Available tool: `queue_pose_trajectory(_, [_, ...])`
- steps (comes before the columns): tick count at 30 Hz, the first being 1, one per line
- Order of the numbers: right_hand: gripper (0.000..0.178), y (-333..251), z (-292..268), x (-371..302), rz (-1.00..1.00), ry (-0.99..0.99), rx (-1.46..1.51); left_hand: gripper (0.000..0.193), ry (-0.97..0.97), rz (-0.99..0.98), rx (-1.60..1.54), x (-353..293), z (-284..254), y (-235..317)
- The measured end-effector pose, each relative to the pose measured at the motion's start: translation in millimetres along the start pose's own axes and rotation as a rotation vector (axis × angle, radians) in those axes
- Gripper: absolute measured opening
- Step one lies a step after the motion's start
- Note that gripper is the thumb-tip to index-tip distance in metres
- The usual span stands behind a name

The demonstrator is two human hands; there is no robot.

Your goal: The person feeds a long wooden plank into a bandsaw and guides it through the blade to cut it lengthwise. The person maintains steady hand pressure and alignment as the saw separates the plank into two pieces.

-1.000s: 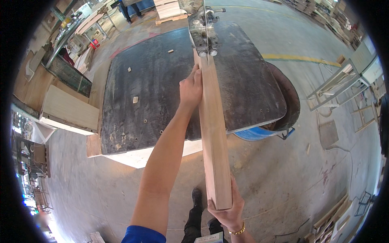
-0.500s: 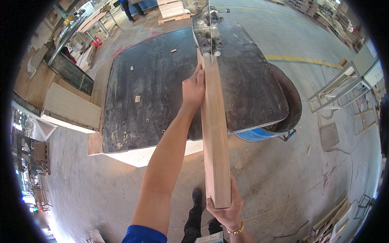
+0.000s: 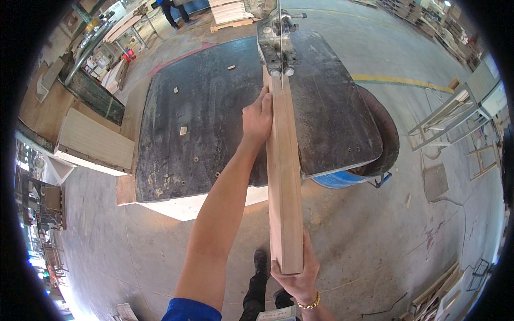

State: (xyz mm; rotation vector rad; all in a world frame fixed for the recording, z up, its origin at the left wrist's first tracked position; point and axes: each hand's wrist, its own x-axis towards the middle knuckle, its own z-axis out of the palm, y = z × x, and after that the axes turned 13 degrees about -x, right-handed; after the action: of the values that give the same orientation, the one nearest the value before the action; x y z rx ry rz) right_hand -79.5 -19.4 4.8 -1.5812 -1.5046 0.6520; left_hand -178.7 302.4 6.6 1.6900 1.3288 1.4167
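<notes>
The wooden beam [image 3: 285, 160] lies partly over the black table [image 3: 209, 101], its near end jutting past the edge toward us. Our left arm reaches forward, almost straight, and the left hand [image 3: 258, 117] presses against the beam's left side, fingertips pointing ahead; we cannot tell how far its underside curls. Our right hand [image 3: 301, 278] clasps the near end, thumb on the left, fingers up the right side. The palm is hidden beneath the wood. The metal guide [image 3: 278, 45] and thin blade [image 3: 281, 59] conceal the beam's far end. We see small offcuts [image 3: 183, 130] on the tabletop and a blue bin [image 3: 342, 178] partly under it.
</notes>
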Motion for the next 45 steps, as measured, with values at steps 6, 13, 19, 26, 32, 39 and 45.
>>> queue_pose_trajectory(6, [0.090, 5.4, 2.1, -1.5, 0.002, -0.017, -0.037, 0.051, -0.004, -0.034, -0.005, -0.1, 0.3, 2.0])
queue_pose_trajectory(13, [0.089, 6.3, 3.9, -0.6, 0.018, -0.016, -0.001, 0.052, -0.006, -0.031, -0.017, -0.4, 0.6, 2.8])
queue_pose_trajectory(19, [0.090, 6.0, 4.4, 1.2, -0.005, -0.012, -0.044, 0.052, 0.009, -0.001, -0.013, -0.7, -0.2, 1.3])
queue_pose_trajectory(26, [0.091, 6.4, 5.6, 3.1, 0.037, -0.038, -0.003, 0.051, -0.003, -0.050, -0.025, -0.7, 0.9, 3.5])
queue_pose_trajectory(32, [0.090, 2.7, 6.3, 5.4, 0.008, -0.024, -0.062, 0.050, 0.022, 0.015, -0.023, -0.3, -0.2, 1.0])
queue_pose_trajectory(39, [0.090, 4.3, 6.5, 5.9, 0.012, -0.035, -0.062, 0.050, 0.012, 0.009, -0.004, 0.3, -0.6, -1.5])
queue_pose_trajectory(45, [0.090, 7.3, 7.2, 5.3, 0.007, -0.027, -0.076, 0.048, 0.002, -0.022, -0.021, -0.6, 2.1, 0.6])
